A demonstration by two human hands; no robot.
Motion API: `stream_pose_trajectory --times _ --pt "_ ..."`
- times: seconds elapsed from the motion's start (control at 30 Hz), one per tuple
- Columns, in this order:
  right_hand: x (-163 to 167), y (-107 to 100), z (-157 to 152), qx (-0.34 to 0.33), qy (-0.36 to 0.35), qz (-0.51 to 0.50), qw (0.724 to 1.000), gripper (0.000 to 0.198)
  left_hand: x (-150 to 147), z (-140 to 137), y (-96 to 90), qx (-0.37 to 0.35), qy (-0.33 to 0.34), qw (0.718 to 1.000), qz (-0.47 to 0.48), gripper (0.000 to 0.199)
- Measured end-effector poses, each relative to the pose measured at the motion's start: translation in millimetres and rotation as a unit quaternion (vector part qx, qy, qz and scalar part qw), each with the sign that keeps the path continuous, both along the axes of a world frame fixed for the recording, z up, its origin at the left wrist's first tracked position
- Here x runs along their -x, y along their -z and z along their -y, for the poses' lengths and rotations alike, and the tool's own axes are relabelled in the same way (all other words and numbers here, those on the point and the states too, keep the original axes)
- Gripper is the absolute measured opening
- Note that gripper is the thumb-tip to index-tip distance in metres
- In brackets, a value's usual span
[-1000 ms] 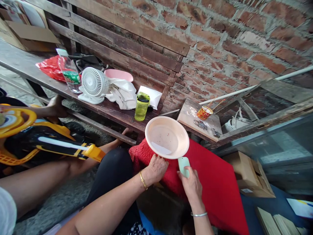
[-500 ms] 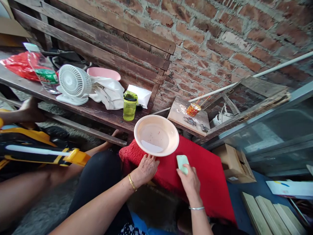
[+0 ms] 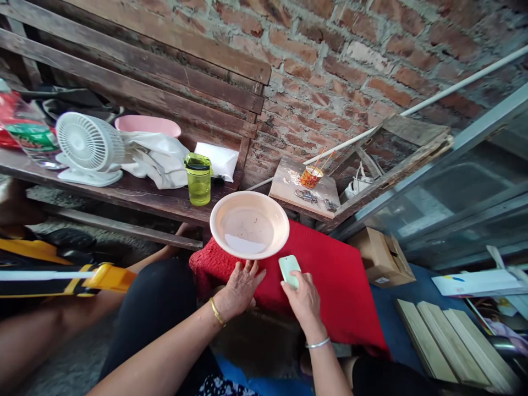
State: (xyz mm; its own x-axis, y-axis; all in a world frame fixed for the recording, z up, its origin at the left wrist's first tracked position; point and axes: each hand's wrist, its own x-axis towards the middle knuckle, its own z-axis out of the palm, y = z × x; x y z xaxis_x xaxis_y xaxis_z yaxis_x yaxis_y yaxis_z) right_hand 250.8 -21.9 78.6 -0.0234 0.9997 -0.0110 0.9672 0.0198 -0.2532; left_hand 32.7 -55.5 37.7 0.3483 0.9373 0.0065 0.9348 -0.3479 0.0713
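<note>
A pale pink basin (image 3: 249, 204) with water and a few dark specks in it stands on the red cloth (image 3: 334, 275). My left hand (image 3: 239, 286) lies just in front of the basin, palm down with fingers spread; its fingertips are close to the rim, and I cannot tell whether they touch it. To the right, my right hand (image 3: 304, 300) grips a flat, pale green plate with rounded corners (image 3: 289, 268), which has a small dark hole near its far end. The fingers hide its near end. The plate is at or just above the cloth.
On the wooden bench (image 3: 157, 204) are a white fan (image 3: 88, 143), a green-yellow bottle (image 3: 198, 179), white cloth and a pink bowl (image 3: 148, 125). A patterned cup (image 3: 310, 177) sits on a small board. Another person's legs are at left, a cardboard box (image 3: 379, 256) at right.
My left hand's fingers have spread and it sits slightly apart from the basin, where it was closer before. My right hand still holds the green plate. The whole view has shifted, moving things leftward.
</note>
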Motion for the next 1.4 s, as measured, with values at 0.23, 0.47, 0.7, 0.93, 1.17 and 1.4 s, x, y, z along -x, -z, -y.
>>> stream_pose_trajectory --times 0.23,0.47,0.7,0.93,1.17,1.4 --pt "-149.9 -15.2 11.3 0.037 0.254 0.043 0.966 0.056 0.6 -1.3 -13.7 0.038 0.010 0.999 0.003 0.085" --pt "-86.8 -0.6 47.8 -0.017 0.080 -0.075 0.994 0.045 -5.8 -0.8 -21.0 0.036 0.002 0.999 0.000 0.088" --pt "-90.7 8.8 65.3 -0.012 0.038 -0.086 0.996 0.037 -7.5 -1.0 -25.6 0.015 0.009 0.999 -0.027 0.088" --pt "-229.5 -8.7 76.8 0.016 0.315 0.038 0.948 0.059 -9.8 -4.0 -20.0 0.014 0.006 0.999 -0.031 0.087" --pt "-104.1 14.2 83.4 -0.051 0.054 -0.103 0.992 0.038 -10.3 -7.4 -21.2 0.015 0.008 0.999 -0.042 0.086" --pt "-139.3 18.2 84.2 -0.036 0.103 -0.113 0.988 0.038 -10.0 -9.1 -6.1 0.009 0.006 1.000 -0.023 0.088"
